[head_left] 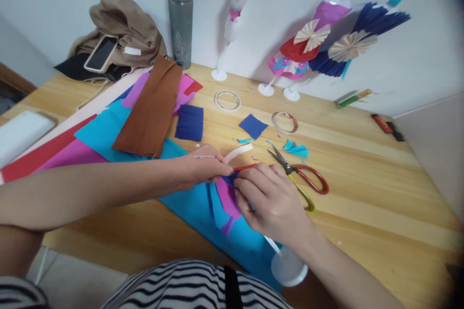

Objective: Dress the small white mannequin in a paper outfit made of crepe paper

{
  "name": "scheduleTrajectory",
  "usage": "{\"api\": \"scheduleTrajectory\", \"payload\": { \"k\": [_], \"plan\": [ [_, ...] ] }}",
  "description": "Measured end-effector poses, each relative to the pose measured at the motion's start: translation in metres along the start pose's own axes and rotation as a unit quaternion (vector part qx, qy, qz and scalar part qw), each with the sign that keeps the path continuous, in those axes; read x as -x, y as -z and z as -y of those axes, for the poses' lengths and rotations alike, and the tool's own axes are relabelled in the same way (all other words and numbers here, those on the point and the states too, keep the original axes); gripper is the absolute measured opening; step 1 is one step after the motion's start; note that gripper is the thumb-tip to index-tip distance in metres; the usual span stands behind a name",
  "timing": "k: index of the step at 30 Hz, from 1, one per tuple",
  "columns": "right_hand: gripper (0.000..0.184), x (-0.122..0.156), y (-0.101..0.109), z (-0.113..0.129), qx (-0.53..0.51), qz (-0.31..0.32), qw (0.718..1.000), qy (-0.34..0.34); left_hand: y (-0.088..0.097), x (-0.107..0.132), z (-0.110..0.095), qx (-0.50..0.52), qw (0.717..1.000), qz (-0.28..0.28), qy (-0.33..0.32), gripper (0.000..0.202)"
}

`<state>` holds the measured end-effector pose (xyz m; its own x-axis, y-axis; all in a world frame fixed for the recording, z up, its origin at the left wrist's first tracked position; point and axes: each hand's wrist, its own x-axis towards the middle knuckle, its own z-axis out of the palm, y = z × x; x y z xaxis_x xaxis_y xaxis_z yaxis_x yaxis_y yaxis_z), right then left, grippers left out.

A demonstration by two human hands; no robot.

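Observation:
My left hand (207,168) and my right hand (270,198) meet at the front middle of the table, both with closed fingers. Pinched between them is a small dark blue piece of crepe paper (229,178), pressed against a little dress-form mannequin lying tilted. Magenta paper (229,198) wraps part of the mannequin, and its round white base (289,267) sticks out below my right wrist. My right hand hides much of the form. Scissors (290,166) with red and yellow handles lie open just right of that hand. Blue crepe paper (188,207) is spread beneath.
Brown crepe paper (148,111), dark blue squares (189,122) and tape rolls (227,92) lie beyond my hands. Mannequins, two in paper dresses (297,60), stand along the wall by a thermos (181,24). A phone (101,53) rests on a brown cloth bag (126,24). A green-handled cutter (353,99) is far right.

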<state>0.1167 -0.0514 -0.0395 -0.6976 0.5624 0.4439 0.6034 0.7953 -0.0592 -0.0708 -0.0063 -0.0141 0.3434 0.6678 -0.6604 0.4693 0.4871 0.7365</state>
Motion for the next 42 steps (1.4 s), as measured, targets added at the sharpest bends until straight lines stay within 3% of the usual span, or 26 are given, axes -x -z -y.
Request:
{"api": "scheduleTrajectory", "payload": {
  "k": [3, 6, 9, 12, 15, 18, 21, 26, 32, 37, 42],
  "plan": [
    [0.02, 0.001, -0.003, -0.003, 0.0, -0.012, 1.0, 0.005, 0.006, 0.001, -0.001, -0.002, 1.0, -0.011, -0.022, 0.039],
    [0.022, 0.002, -0.004, -0.006, 0.007, -0.004, 1.0, 0.009, 0.017, 0.003, 0.0, -0.046, 0.992, -0.074, -0.093, 0.037],
    [0.021, 0.001, -0.005, -0.008, 0.013, 0.006, 1.0, 0.013, 0.029, 0.007, 0.006, -0.105, 0.966, -0.146, -0.187, 0.02],
    [0.02, 0.001, -0.006, -0.009, 0.007, 0.007, 1.0, 0.018, 0.034, 0.014, 0.016, -0.183, 0.941, -0.157, -0.237, 0.02],
    [0.021, 0.001, -0.006, -0.01, -0.003, 0.005, 1.0, 0.021, 0.032, 0.019, 0.029, -0.314, 0.895, -0.13, -0.288, 0.02],
    [0.02, 0.002, -0.006, -0.01, -0.008, 0.0, 1.0, 0.018, 0.026, 0.02, 0.039, -0.411, 0.856, -0.099, -0.297, 0.023],
    [0.017, 0.002, -0.007, -0.01, -0.03, -0.01, 0.999, 0.0, 0.022, 0.017, 0.042, -0.475, 0.818, -0.124, -0.3, 0.021],
    [0.015, -0.001, -0.006, -0.012, -0.08, -0.019, 0.996, -0.029, 0.021, 0.005, 0.032, -0.578, 0.73, -0.147, -0.335, 0.014],
    [0.014, -0.003, -0.006, -0.014, -0.095, -0.037, 0.994, -0.028, 0.018, -0.007, 0.018, -0.611, 0.678, -0.145, -0.382, 0.021],
    [0.013, -0.003, -0.006, -0.015, -0.103, -0.043, 0.993, -0.037, 0.019, -0.01, 0.016, -0.606, 0.646, -0.167, -0.434, 0.017],
    [0.021, -0.003, -0.006, -0.014, -0.105, -0.032, 0.994, -0.019, 0.025, -0.011, 0.028, -0.622, 0.564, -0.163, -0.518, 0.029]
  ]
}}
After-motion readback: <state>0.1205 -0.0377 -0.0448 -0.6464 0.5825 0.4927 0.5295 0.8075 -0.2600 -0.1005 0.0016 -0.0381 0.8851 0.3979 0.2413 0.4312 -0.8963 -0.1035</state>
